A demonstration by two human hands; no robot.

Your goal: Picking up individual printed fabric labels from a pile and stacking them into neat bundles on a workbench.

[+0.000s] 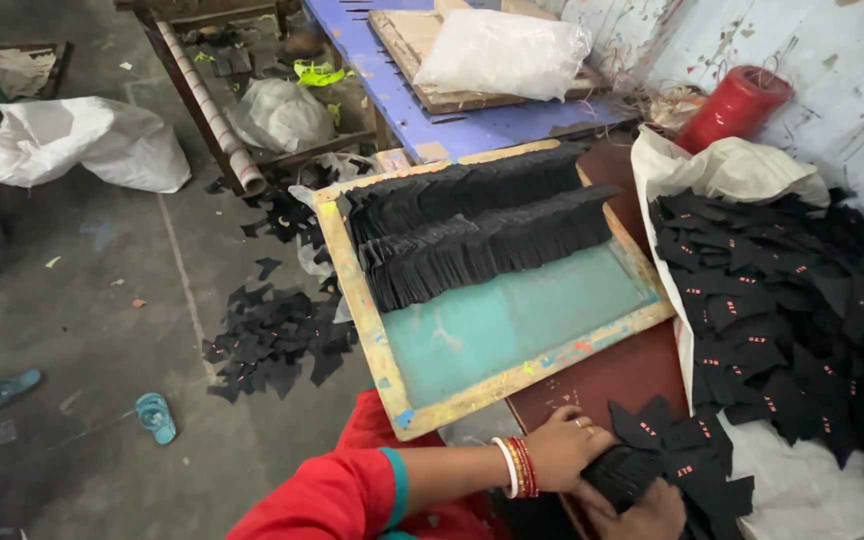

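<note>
My left hand (564, 447), with bangles at the wrist and a red sleeve, is closed over a stack of black fabric pieces (620, 472) at the bottom of the view. My right hand (642, 515) grips the same stack from below, mostly cut off by the frame's edge. Just to the right lies a big heap of black cut pieces with small red marks (792, 310), spread on a white sack (722, 170). Ahead of my hands a wooden-framed screen with teal mesh (512, 320) carries two rows of neatly stacked black pieces (472, 235).
A dark red board (592, 380) lies under the screen. A red thread cone (734, 105) leans by the wall. A blue bench (472, 125) holds a wooden frame and white bag (502, 50). Black scraps (272, 335), sandals (155, 415) and a white sack (92, 140) lie on the floor.
</note>
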